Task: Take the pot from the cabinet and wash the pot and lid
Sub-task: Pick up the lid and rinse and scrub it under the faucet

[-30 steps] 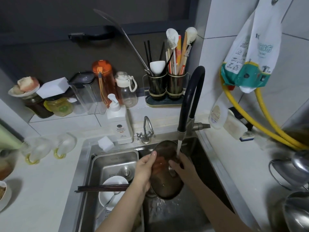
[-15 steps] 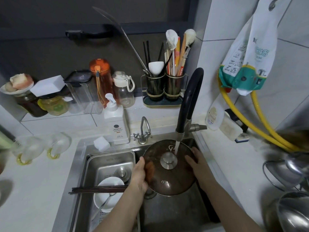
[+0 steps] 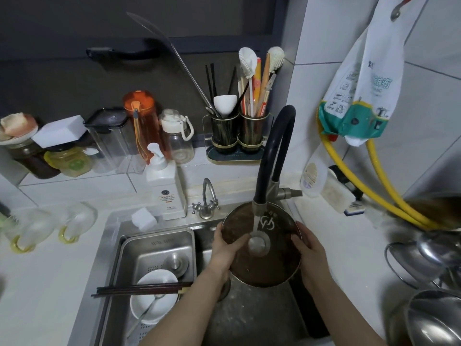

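Observation:
A round tinted glass lid (image 3: 264, 265) with a metal rim and a steel knob is held over the sink (image 3: 249, 320), top face up and tilted toward me. Water from the black faucet (image 3: 272, 156) runs onto the knob. My left hand (image 3: 224, 250) grips the lid's left edge, thumb lying across the glass near the knob. My right hand (image 3: 309, 248) grips the right edge with fingers curled round the rim. A steel pot (image 3: 434, 318) stands at the lower right on the counter, only partly in view.
A steel drain basket (image 3: 124, 258) in the sink's left half holds a white bowl (image 3: 157, 295) and dark chopsticks (image 3: 139, 288). A soap pump bottle (image 3: 166, 183), a small tap (image 3: 207, 201), a utensil holder (image 3: 237, 136), jars and a yellow hose (image 3: 374, 188) ring the sink.
The lid has turned from edge-on to facing up under the stream. My left hand has shifted onto the lid's top and the right hand to its right rim.

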Demonstrator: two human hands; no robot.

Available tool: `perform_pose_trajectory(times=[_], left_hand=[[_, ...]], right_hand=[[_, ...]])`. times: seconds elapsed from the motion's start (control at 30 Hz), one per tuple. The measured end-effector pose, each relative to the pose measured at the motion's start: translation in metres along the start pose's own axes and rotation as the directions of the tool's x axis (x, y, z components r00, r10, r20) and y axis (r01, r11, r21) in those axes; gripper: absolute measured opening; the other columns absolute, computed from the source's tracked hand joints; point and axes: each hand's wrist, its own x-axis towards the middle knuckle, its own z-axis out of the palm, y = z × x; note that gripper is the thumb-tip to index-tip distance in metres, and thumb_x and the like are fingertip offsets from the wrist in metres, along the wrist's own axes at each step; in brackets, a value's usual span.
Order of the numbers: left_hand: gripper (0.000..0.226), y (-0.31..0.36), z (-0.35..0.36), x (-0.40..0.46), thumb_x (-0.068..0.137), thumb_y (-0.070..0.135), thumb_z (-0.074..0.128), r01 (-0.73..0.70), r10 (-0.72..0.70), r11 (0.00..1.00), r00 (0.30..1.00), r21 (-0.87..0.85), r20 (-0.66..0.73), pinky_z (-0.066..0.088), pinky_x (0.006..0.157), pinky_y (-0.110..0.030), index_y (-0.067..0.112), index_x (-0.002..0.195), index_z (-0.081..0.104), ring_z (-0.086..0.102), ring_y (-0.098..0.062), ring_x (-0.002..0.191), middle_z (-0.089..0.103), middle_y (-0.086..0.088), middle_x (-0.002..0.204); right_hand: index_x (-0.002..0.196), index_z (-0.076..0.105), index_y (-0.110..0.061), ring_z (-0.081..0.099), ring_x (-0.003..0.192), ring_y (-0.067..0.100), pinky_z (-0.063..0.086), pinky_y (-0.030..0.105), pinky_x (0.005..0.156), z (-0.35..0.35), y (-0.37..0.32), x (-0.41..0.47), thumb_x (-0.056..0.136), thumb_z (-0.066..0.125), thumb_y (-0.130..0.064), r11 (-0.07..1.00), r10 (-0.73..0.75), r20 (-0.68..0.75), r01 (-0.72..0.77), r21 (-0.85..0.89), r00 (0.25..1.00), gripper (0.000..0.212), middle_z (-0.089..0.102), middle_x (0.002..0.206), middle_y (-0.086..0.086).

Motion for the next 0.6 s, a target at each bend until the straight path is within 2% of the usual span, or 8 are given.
perform_pose_trajectory(times=[0.07, 0.1, 0.17, 0.27, 0.33, 0.43, 0.5, 0.6], left_hand=[[0.076, 0.003, 0.0, 0.0, 0.069, 0.016, 0.082, -0.076, 0.078, 0.993, 0.997, 0.086, -0.019, 0.052, 0.096, -0.045, 0.026, 0.132, 0.042, 0.063, -0.022, 0.108, 0.065, -0.003, 0.117], [0.067, 0.005, -0.001, 0.001, 0.071, 0.012, 0.08, -0.112, 0.115, 0.986, 0.993, 0.123, -0.022, 0.051, 0.096, -0.043, 0.024, 0.127, 0.045, 0.063, -0.021, 0.105, 0.066, -0.002, 0.112], [0.052, 0.011, -0.002, 0.001, 0.076, 0.009, 0.076, -0.15, 0.155, 0.968, 0.988, 0.199, -0.006, 0.054, 0.088, -0.033, 0.024, 0.118, 0.05, 0.065, -0.017, 0.097, 0.067, 0.0, 0.104], [0.04, 0.017, -0.009, 0.004, 0.079, 0.009, 0.073, -0.14, 0.146, 0.975, 0.989, 0.171, -0.024, 0.056, 0.072, -0.028, 0.006, 0.116, 0.06, 0.069, -0.019, 0.082, 0.072, -0.009, 0.096], [0.026, 0.021, -0.011, 0.003, 0.084, 0.005, 0.066, -0.122, 0.125, 0.99, 0.991, 0.076, -0.047, 0.055, 0.062, -0.025, -0.005, 0.107, 0.063, 0.069, -0.016, 0.065, 0.074, -0.007, 0.078], [0.013, 0.029, -0.002, -0.004, 0.088, 0.001, 0.059, -0.099, 0.099, 0.995, 0.995, 0.014, 0.002, 0.056, 0.057, -0.02, -0.004, 0.098, 0.067, 0.068, -0.009, 0.056, 0.074, 0.0, 0.066], [0.012, 0.029, 0.006, -0.008, 0.088, -0.002, 0.058, -0.102, 0.099, 0.993, 0.994, 0.06, 0.051, 0.056, 0.057, -0.019, 0.001, 0.094, 0.068, 0.068, -0.007, 0.056, 0.073, 0.002, 0.063], [0.015, 0.019, 0.014, -0.01, 0.086, -0.006, 0.059, -0.104, 0.101, 0.987, 0.994, 0.124, 0.032, 0.055, 0.059, -0.019, 0.001, 0.095, 0.068, 0.068, -0.011, 0.06, 0.073, 0.001, 0.064]], right_hand=[[0.121, 0.059, -0.018, 0.06, 0.107, 0.021, 0.048, 0.034, 0.09, -0.003, 0.009, 0.001, 0.093, 0.049, -0.003, 0.998, 0.043, -0.032, -0.042, 0.035, 0.999, 0.034, 0.065, 0.115, 0.0], [0.127, 0.056, -0.014, 0.058, 0.11, 0.024, 0.047, 0.037, 0.094, -0.004, 0.014, 0.002, 0.093, 0.049, -0.003, 0.997, 0.062, -0.038, -0.06, 0.045, 0.997, 0.036, 0.063, 0.119, 0.003], [0.132, 0.052, -0.012, 0.056, 0.117, 0.027, 0.045, 0.042, 0.102, -0.004, 0.021, 0.004, 0.094, 0.049, -0.006, 0.995, 0.096, -0.038, -0.095, 0.043, 0.995, 0.038, 0.061, 0.127, 0.006], [0.135, 0.05, -0.014, 0.054, 0.121, 0.028, 0.041, 0.047, 0.106, -0.001, 0.02, 0.006, 0.095, 0.048, -0.008, 0.989, 0.138, -0.017, -0.137, 0.051, 0.99, 0.041, 0.058, 0.132, 0.007], [0.134, 0.052, -0.017, 0.055, 0.117, 0.029, 0.043, 0.046, 0.104, 0.005, 0.022, 0.012, 0.093, 0.053, -0.017, 0.987, 0.158, 0.009, -0.158, 0.018, 0.987, 0.04, 0.059, 0.127, 0.006], [0.112, 0.065, -0.018, 0.06, 0.106, 0.034, 0.052, 0.037, 0.088, 0.022, 0.015, 0.017, 0.078, 0.068, -0.044, 0.972, 0.216, 0.121, -0.202, -0.123, 0.969, 0.043, 0.065, 0.111, 0.011], [0.102, 0.067, -0.018, 0.063, 0.094, 0.022, 0.052, 0.024, 0.074, 0.037, 0.004, 0.013, 0.08, 0.066, -0.042, 0.957, 0.245, 0.184, -0.207, -0.202, 0.952, 0.032, 0.067, 0.101, 0.007], [0.108, 0.066, -0.022, 0.063, 0.099, 0.02, 0.051, 0.03, 0.082, 0.049, -0.005, 0.008, 0.093, 0.055, -0.026, 0.948, 0.226, 0.288, -0.142, -0.285, 0.931, 0.019, 0.069, 0.109, 0.008]])
